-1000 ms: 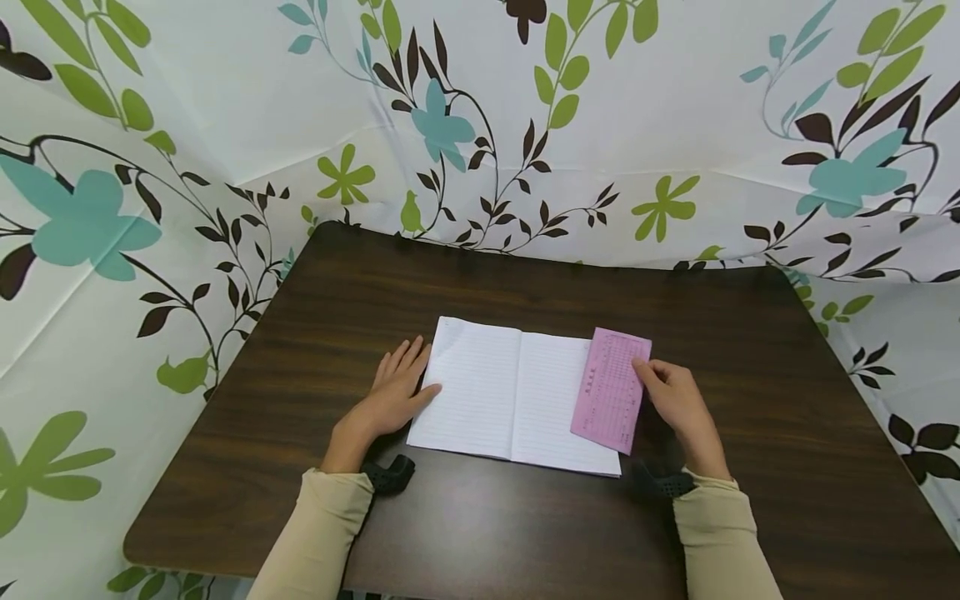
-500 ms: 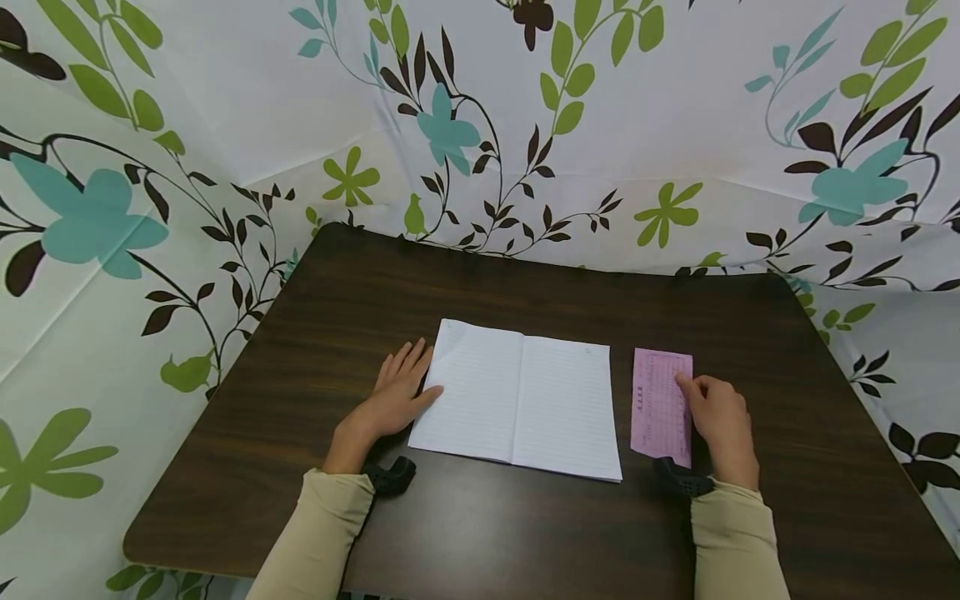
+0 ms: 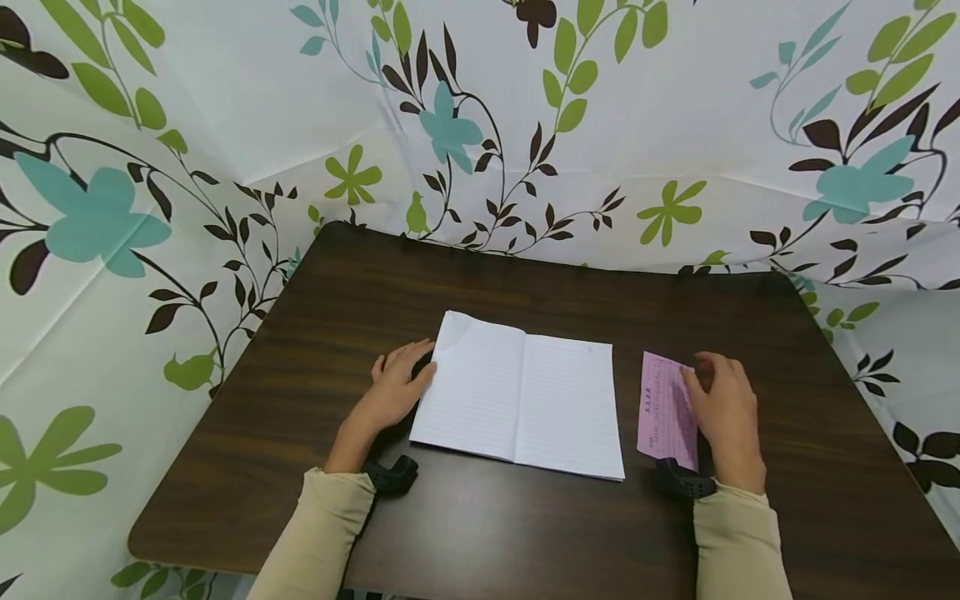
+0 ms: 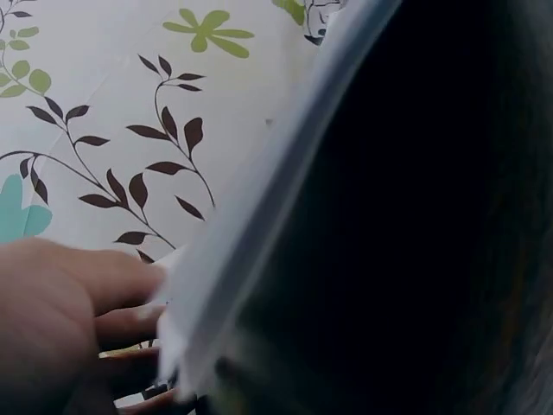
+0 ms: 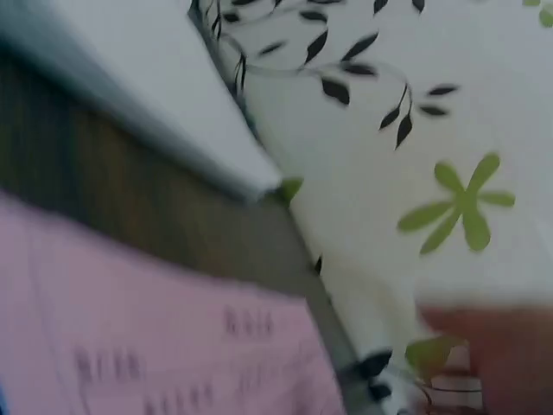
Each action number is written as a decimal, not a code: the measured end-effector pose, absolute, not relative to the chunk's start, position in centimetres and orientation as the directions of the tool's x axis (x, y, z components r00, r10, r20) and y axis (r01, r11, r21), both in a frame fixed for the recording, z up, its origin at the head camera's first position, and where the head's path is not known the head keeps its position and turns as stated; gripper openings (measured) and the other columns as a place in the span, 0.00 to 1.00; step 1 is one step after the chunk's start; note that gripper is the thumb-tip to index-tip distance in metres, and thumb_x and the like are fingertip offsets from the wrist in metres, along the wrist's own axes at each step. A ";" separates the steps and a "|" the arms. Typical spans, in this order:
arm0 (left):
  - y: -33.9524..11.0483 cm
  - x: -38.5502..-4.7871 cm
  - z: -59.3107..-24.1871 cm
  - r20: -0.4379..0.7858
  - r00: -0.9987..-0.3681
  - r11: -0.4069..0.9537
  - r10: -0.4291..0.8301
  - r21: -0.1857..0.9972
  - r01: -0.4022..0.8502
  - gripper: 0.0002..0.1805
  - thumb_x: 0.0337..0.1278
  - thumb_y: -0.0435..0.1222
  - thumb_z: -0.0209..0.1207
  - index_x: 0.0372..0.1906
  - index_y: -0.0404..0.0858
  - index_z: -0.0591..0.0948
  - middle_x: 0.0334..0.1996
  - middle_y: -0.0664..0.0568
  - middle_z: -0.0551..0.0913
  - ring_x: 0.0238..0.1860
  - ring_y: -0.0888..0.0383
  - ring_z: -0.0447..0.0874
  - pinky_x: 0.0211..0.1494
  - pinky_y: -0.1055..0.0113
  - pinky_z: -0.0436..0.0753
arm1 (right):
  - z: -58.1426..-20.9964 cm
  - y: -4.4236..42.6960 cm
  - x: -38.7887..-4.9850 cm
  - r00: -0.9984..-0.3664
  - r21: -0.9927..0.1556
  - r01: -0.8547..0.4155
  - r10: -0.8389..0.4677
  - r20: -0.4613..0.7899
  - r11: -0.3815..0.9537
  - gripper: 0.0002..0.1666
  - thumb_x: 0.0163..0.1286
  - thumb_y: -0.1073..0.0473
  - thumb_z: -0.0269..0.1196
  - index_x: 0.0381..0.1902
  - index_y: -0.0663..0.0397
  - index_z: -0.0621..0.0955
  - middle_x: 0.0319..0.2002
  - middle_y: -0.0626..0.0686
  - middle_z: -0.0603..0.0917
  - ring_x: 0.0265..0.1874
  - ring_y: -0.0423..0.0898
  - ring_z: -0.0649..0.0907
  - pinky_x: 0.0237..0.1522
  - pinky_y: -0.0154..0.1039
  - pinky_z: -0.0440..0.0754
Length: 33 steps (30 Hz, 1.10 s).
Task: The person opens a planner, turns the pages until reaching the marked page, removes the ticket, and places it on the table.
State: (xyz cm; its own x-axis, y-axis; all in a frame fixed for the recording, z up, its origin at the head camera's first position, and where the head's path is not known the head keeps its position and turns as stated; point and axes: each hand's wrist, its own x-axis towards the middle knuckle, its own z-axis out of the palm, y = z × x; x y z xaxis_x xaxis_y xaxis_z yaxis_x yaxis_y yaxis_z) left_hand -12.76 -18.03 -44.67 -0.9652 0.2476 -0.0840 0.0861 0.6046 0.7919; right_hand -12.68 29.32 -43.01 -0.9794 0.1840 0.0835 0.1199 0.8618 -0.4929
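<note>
An open lined notebook [image 3: 570, 408] lies on the dark wooden table, its two pages blank apart from the ruling. My left hand [image 3: 390, 393] grips the notebook's left edge, thumb and fingers at the margin. In the left wrist view that page edge [image 4: 251, 207] looks slightly raised, beside the fingers [image 4: 121, 281]. Right of the notebook lies a pink slip of paper [image 3: 663, 412] with dark print, tilted a little. My right hand [image 3: 723, 412] hovers at the slip's right side, thumb and fingers spread apart. Close up, the pink slip [image 5: 173, 337] is blurred, with the right hand [image 5: 501, 354] apart from it.
The dark table [image 3: 525, 533] extends around the notebook on all sides. A white cloth [image 3: 247, 67] with leaves, flowers and birds hangs behind and beside the table. Black wrist cameras [image 3: 392, 475] sit on both wrists.
My right hand has moved the pink slip off the notebook's right page to the table and loosened from it. The left hand's fingers have bent in, and the notebook's left edge has risen slightly.
</note>
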 end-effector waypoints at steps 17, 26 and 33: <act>-17.0 -13.0 -43.9 -0.015 -0.979 0.405 0.202 0.912 0.069 0.28 0.80 0.43 0.54 0.76 0.37 0.69 0.52 0.39 0.84 0.38 0.56 0.81 0.43 0.63 0.80 | -44.8 25.8 -12.6 -0.939 -0.442 -0.171 -0.281 -0.198 0.881 0.58 0.68 0.31 0.65 0.84 0.53 0.57 0.84 0.69 0.41 0.80 0.76 0.41 0.73 0.81 0.33; -15.8 -12.9 -42.7 0.024 -0.972 0.257 0.236 0.962 0.087 0.28 0.80 0.41 0.53 0.78 0.42 0.67 0.55 0.38 0.80 0.34 0.57 0.87 0.39 0.64 0.86 | -44.7 25.9 -12.9 -0.934 -0.441 -0.159 -0.279 -0.222 0.883 0.55 0.72 0.29 0.59 0.85 0.48 0.55 0.85 0.66 0.38 0.81 0.75 0.37 0.71 0.81 0.29; -13.9 -12.8 -41.3 0.076 -0.970 0.260 0.230 0.956 0.137 0.27 0.80 0.42 0.52 0.78 0.44 0.68 0.50 0.41 0.81 0.25 0.59 0.82 0.35 0.67 0.82 | -45.1 26.0 -12.7 -0.936 -0.472 -0.154 -0.282 -0.213 0.868 0.53 0.72 0.27 0.57 0.85 0.42 0.56 0.86 0.63 0.37 0.82 0.73 0.37 0.70 0.82 0.28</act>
State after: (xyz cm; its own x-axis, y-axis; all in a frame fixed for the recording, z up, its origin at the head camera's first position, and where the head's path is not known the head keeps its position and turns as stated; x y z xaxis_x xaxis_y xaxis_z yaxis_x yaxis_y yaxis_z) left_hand -12.80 -13.90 -41.28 -0.9702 0.2298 0.0762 0.1367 0.2600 0.9559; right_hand -12.72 25.95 -45.13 -0.9356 -0.2817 -0.2131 -0.1538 0.8680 -0.4721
